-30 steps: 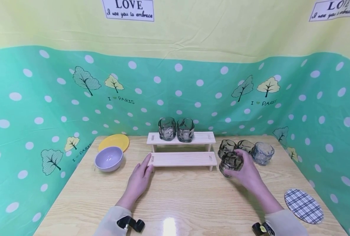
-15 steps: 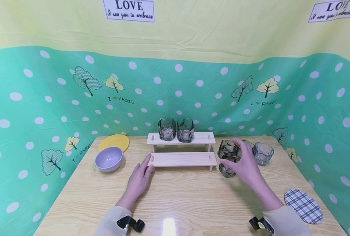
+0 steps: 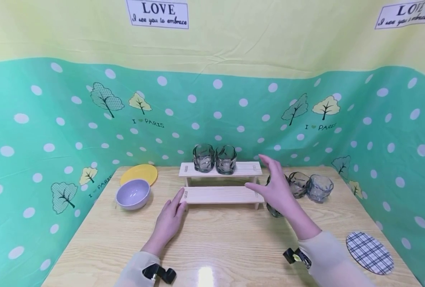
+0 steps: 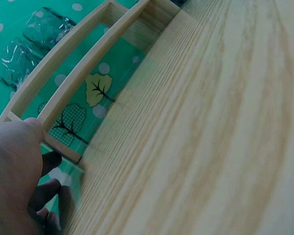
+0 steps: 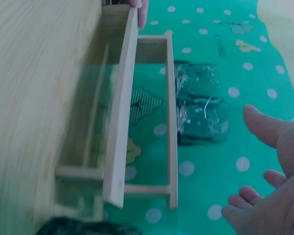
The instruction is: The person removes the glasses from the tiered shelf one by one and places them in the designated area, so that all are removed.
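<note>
The left hand (image 3: 168,217), fingers relaxed, is touching the pale oblong wooden lower shelf (image 3: 216,194); the right hand (image 3: 277,189), fingers released, is hovering; two grey faceted glasses (image 3: 203,158) are standing on the matching upper shelf (image 3: 246,169).

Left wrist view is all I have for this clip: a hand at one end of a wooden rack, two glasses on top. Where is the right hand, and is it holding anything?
Observer: In the head view, the right hand shows across the right end of the wooden rack, and it holds nothing.
Operator: Thanks. Is there anything on the table, off to the left of the rack?
Observer: Yes, a purple bowl stands on the table there, with a yellow plate partly hidden behind it in the head view.
</note>
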The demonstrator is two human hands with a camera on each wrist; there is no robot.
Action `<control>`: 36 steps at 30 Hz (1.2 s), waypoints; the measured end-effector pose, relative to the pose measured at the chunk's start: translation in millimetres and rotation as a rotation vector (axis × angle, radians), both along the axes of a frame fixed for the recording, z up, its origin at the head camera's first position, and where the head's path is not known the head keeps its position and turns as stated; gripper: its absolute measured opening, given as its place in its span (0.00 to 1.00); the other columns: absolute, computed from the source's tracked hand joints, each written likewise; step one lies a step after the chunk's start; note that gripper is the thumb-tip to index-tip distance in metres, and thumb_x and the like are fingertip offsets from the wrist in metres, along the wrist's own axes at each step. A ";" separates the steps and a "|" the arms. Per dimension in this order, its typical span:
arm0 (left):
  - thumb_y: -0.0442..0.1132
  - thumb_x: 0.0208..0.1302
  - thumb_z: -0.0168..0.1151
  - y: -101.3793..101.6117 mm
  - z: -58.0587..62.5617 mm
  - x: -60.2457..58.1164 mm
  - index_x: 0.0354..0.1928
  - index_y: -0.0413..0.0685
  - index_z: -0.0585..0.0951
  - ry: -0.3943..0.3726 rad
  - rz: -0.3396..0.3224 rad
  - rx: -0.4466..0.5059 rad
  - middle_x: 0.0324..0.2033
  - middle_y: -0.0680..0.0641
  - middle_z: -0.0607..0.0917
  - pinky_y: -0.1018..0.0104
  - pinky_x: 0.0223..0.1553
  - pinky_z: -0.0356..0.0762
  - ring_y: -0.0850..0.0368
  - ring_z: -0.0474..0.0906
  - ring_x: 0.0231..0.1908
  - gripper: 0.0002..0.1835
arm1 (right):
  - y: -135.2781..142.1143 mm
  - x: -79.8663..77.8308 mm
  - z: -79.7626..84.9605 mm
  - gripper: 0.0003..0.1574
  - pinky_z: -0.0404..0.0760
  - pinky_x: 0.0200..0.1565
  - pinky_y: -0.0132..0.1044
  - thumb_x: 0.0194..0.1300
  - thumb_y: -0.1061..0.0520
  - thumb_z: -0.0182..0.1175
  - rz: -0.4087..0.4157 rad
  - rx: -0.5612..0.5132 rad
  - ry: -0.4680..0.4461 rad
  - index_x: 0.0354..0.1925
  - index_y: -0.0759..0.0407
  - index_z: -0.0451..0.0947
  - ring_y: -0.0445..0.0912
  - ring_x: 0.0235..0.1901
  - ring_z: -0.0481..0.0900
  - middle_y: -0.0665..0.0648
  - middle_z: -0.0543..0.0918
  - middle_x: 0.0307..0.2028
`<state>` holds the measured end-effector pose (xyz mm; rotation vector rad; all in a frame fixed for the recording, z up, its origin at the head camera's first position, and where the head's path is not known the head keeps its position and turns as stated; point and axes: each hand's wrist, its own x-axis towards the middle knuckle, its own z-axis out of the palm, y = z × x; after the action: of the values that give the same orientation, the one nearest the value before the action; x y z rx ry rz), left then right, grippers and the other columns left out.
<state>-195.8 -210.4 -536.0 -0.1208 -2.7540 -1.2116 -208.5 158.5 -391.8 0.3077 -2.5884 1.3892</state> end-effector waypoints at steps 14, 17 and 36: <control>0.51 0.91 0.50 0.5 -1.0 1.0 0.89 0.61 0.61 0.001 0.002 -0.009 0.80 0.42 0.72 0.28 0.81 0.53 0.24 0.57 0.81 0.32 | -44.2 -35.3 1.3 0.72 0.60 0.83 0.49 0.59 0.57 0.86 0.118 -0.184 -0.025 0.88 0.52 0.52 0.58 0.81 0.61 0.65 0.59 0.81; 0.52 0.90 0.50 0.4 -0.9 1.2 0.89 0.62 0.61 -0.001 0.002 -0.005 0.80 0.42 0.72 0.27 0.81 0.53 0.24 0.57 0.81 0.32 | -51.3 -42.8 -0.3 0.73 0.62 0.83 0.51 0.59 0.57 0.86 0.113 -0.183 -0.022 0.88 0.54 0.52 0.58 0.80 0.62 0.65 0.60 0.80; 0.51 0.90 0.51 1.0 0.6 1.0 0.88 0.60 0.62 0.008 0.003 0.007 0.80 0.43 0.72 0.29 0.81 0.53 0.25 0.57 0.81 0.31 | -73.6 -76.2 -13.8 0.72 0.66 0.81 0.56 0.63 0.55 0.85 0.098 -0.184 -0.082 0.90 0.46 0.49 0.62 0.81 0.61 0.64 0.58 0.83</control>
<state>-194.8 -209.4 -535.4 -0.1202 -2.7420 -1.2169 -284.7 84.9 -405.6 0.3608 -2.5144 1.6941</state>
